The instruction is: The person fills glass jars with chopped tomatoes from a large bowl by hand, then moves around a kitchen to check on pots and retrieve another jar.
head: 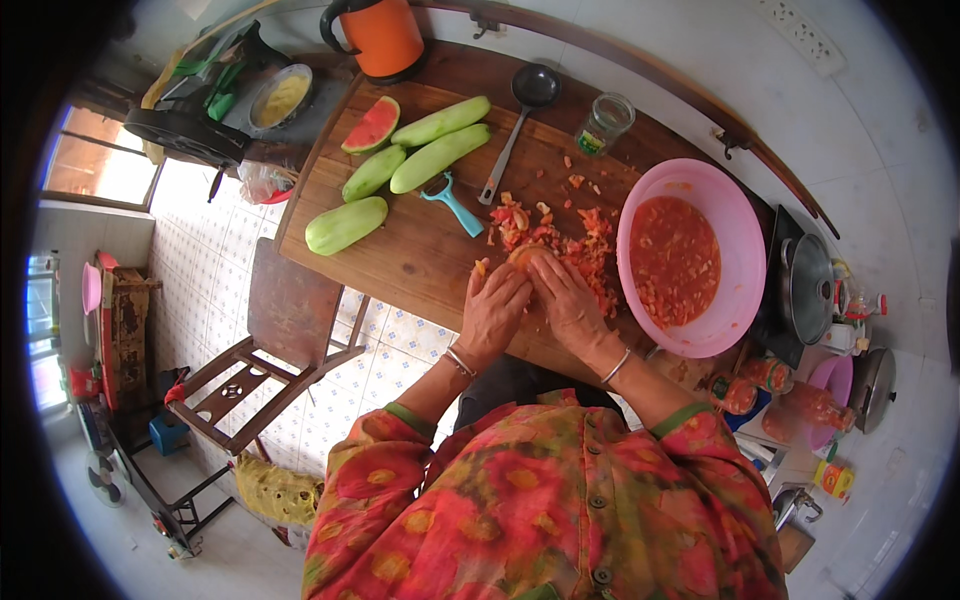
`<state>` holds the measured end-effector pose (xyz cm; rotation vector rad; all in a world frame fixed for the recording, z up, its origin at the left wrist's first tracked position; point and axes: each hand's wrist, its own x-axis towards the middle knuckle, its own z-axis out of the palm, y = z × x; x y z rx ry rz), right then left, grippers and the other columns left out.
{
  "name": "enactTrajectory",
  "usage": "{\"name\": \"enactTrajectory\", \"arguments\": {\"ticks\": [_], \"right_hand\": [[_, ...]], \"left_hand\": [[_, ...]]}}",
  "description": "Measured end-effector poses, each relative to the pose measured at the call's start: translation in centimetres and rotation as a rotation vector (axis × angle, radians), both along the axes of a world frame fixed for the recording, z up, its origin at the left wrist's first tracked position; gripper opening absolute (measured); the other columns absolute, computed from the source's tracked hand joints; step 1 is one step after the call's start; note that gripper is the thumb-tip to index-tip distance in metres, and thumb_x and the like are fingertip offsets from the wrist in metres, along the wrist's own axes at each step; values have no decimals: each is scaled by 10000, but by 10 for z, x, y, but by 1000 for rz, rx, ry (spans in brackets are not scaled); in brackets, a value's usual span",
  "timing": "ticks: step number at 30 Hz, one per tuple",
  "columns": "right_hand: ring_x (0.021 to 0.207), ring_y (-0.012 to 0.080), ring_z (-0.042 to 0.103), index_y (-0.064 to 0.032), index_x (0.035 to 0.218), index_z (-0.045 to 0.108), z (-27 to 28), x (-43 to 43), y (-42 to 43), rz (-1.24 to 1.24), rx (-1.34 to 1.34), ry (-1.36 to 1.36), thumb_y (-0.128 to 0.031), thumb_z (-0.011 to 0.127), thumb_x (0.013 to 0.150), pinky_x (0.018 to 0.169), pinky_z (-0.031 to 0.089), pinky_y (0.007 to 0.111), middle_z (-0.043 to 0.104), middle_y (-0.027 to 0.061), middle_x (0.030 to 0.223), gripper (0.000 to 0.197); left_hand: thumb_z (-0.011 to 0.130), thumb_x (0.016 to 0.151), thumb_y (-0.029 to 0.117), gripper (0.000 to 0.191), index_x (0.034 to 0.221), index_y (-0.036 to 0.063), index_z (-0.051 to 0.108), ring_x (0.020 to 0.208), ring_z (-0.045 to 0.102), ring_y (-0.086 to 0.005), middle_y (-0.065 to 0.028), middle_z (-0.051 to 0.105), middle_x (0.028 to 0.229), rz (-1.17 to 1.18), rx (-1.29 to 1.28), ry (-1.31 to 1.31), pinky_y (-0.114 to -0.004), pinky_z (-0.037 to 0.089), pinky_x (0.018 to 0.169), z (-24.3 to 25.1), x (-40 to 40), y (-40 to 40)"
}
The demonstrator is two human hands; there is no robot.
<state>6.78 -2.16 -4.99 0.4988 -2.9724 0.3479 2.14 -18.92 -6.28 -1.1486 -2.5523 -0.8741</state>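
Note:
My left hand and my right hand meet at the near edge of a heap of chopped tomato on the wooden table. Both sets of fingers press around a rounded orange-red piece, largely hidden by them; it looks like tomato. A small orange scrap sticks to my left thumb. To the right of my right hand, a pink plastic basin holds red tomato pulp with pale bits in it. Just beyond my left hand lies a blue peeler.
Several peeled pale-green gourds and a watermelon wedge occupy the table's left. A ladle, a glass jar and an orange kettle stand or lie farther back. A wooden chair is at left; a lidded pan sits right.

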Motion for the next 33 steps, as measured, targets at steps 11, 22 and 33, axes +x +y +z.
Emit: {"name": "enactTrajectory", "arguments": {"ticks": [11, 22, 33], "right_hand": [[1345, 230, 318, -32, 1320, 475, -1, 0, -1, -9, -7, -24, -118, 526, 849, 1106, 296, 380, 410, 95, 1393, 481], [1312, 241, 361, -15, 1302, 489, -2, -3, 1, -6, -46, 5, -108, 551, 832, 1089, 325, 375, 444, 107, 1357, 483], [1312, 264, 361, 5, 1278, 497, -9, -2, 0, 13, -84, 26, -102, 556, 811, 1093, 323, 384, 446, 139, 1349, 482]], "left_hand": [[646, 674, 101, 330, 1002, 79, 617, 1187, 477, -207, -23, 580, 1112, -37, -26, -33, -498, 246, 1088, 4, -3, 0], [644, 705, 54, 200, 899, 101, 645, 1140, 511, -197, -12, 613, 1033, -60, -26, -25, -473, 292, 1072, 10, -12, 2], [629, 713, 51, 177, 885, 92, 630, 1143, 509, -212, -20, 612, 1033, -84, -21, -13, -450, 321, 1047, 9, -11, 1]]}}
